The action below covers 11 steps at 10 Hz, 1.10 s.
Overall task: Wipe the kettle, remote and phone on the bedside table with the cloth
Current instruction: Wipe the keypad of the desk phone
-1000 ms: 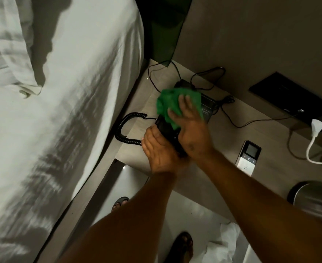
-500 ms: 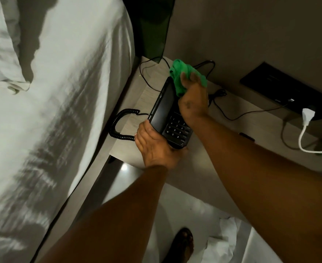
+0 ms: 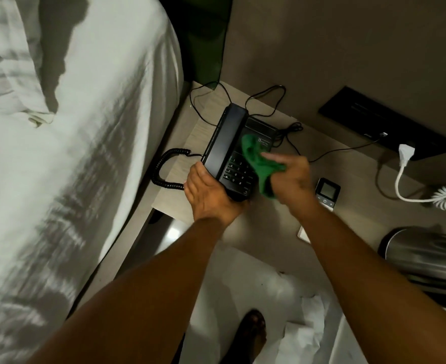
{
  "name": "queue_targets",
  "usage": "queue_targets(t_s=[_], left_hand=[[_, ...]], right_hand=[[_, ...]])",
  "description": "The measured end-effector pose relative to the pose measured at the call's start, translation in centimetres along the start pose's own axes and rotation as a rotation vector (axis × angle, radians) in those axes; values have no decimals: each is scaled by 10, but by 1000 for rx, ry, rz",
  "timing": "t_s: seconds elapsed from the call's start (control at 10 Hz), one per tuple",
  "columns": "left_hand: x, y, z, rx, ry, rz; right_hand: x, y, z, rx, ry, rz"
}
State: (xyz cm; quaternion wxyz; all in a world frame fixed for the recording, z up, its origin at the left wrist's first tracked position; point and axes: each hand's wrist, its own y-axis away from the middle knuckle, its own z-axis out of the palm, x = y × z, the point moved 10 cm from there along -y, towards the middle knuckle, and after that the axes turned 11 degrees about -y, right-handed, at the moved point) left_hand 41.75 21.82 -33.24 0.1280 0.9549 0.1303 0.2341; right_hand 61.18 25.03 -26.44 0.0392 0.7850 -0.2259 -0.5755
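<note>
On the phone (image 3: pixel 232 151) in front of you, the keypad shows pale digits; you can make out 2, 5, 8 and 0 down the middle column and what looks like 9 beside the 8, while the rest are too blurred or covered to read. Just above the keys there is a small pale brand mark on the phone's face, but its letters are too small for you to read. On the remote (image 3: pixel 327 193) you can see a power symbol below its blank screen.
</note>
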Motion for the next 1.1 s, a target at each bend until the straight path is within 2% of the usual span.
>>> queue_targets(t_s=[0.1,0.2,0.3,0.4,0.5,0.6,0.7,0.8,0.9,1.0,1.1], left_hand=[[-4,10,-14,-92,95,-27],[-10,21,-53,-222,855,-156],[-22,27,-95,-286,1246,-232],[-82,37,-183,-105,1336,-298],[-143,51,-246,104,1306,-311],[-237,72,-320,293,1198,-352],[-296,82,-353,388,1013,-448],[-353,90,-371,423,693,-589],[-367,89,-369,377,564,-617],[-359,81,-373,344,279,-590],[-346,79,-380,358,51,-582]], right_hand=[[8,10,-20,88,-375,265],[-18,38,12,-98,-671,438],[-50,64,62,-288,-739,468],[-103,106,161,-548,-801,589],[-148,138,233,-779,-829,630],[-203,188,329,-996,-792,571],[-216,218,383,-1035,-546,446],[-219,234,434,-955,82,69],[-212,237,453,-934,276,49],[-216,238,450,-875,323,-13],[-234,230,423,-741,305,-196]])
